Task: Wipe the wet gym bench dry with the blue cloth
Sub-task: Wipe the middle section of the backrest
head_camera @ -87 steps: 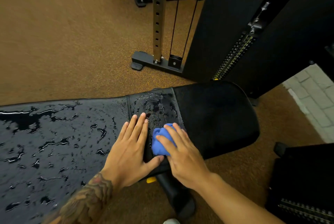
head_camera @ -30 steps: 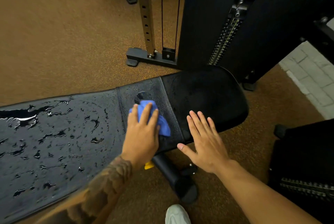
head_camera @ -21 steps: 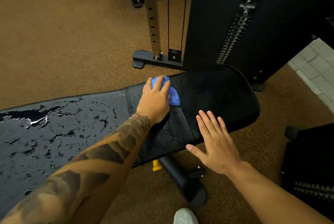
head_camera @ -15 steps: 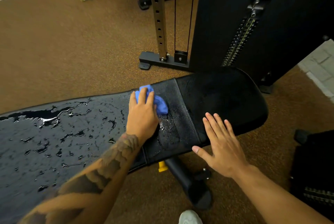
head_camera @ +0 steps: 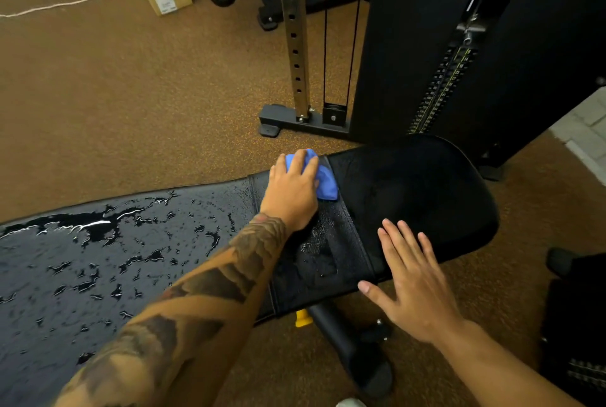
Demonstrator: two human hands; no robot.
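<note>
While left hand (head_camera: 290, 191) presses blue cloth (head_camera: 324, 182) at far edge of wet worktop (head_camera: 131, 259), fingers straight, right hand (head_camera: 413, 282) rests flat, fingers spread.

Blue cloth (head_camera: 324, 182), black bench (head_camera: 410, 190), brown speckled floor (head_camera: 131, 88).

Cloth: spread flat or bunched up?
Bunched up: the cloth shows as a lumpy wad poking out from under the left hand at the bench's far edge.
</note>
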